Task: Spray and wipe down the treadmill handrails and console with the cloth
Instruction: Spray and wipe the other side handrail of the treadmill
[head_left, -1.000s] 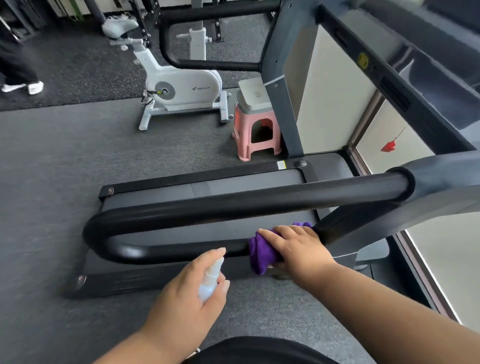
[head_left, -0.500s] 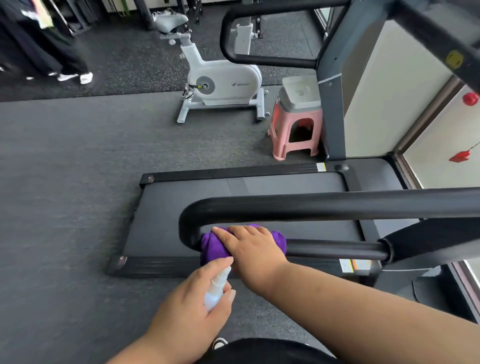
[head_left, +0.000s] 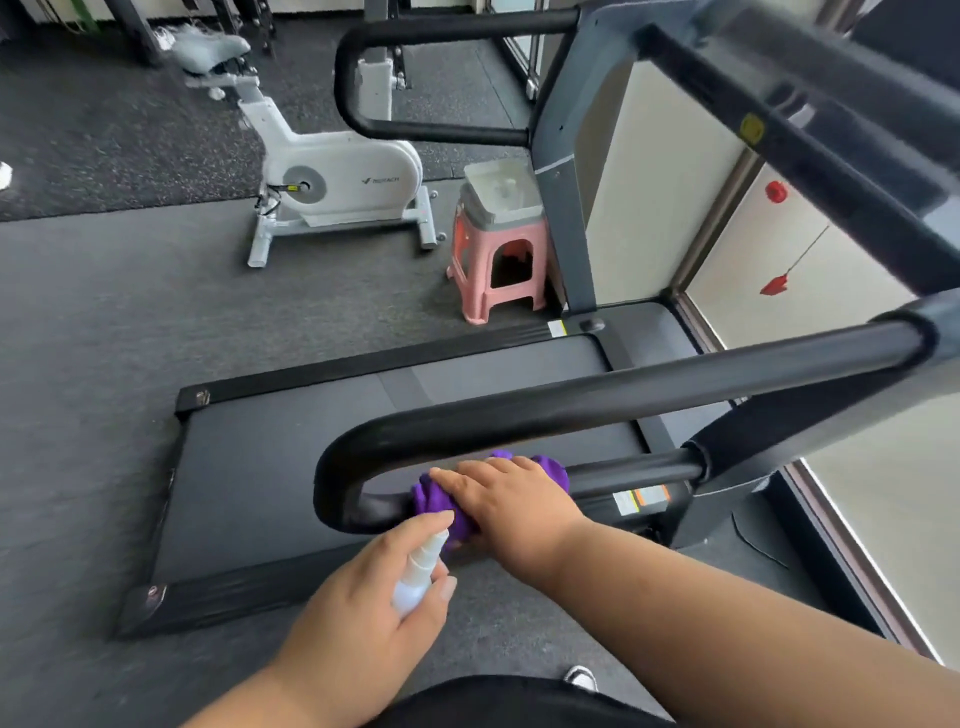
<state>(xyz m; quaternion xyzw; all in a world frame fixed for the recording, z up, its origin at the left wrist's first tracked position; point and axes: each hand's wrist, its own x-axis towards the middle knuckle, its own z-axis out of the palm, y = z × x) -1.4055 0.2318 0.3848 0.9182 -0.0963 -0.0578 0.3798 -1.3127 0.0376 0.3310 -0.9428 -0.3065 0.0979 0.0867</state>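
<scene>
The right hand (head_left: 511, 496) lies on the purple cloth (head_left: 441, 501) and presses it on the lower bar of the near black handrail (head_left: 597, 402), close to the rounded bend of this rail. Its fingers (head_left: 457, 475) are stretched over the cloth and curve a little around the bar, so the cloth is wrapped on the bar under the palm. The left hand (head_left: 363, 613) holds a small white spray bottle (head_left: 418, 574), just beside the cloth and a little below it. The fingers of this hand are curled around the body of the bottle, and one finger lies on the top of the nozzle, which points toward the cloth and the bar.

The handrail goes from the bend up to the right, where it joins the grey frame of the treadmill. Under it is the dark treadmill belt (head_left: 291, 467), on the grey floor. The second handrail (head_left: 426, 78) is on the far side of the belt. Behind the treadmill stand a white exercise bike (head_left: 337, 176) and a pink stool (head_left: 496, 265) with a grey and white thing on top.
</scene>
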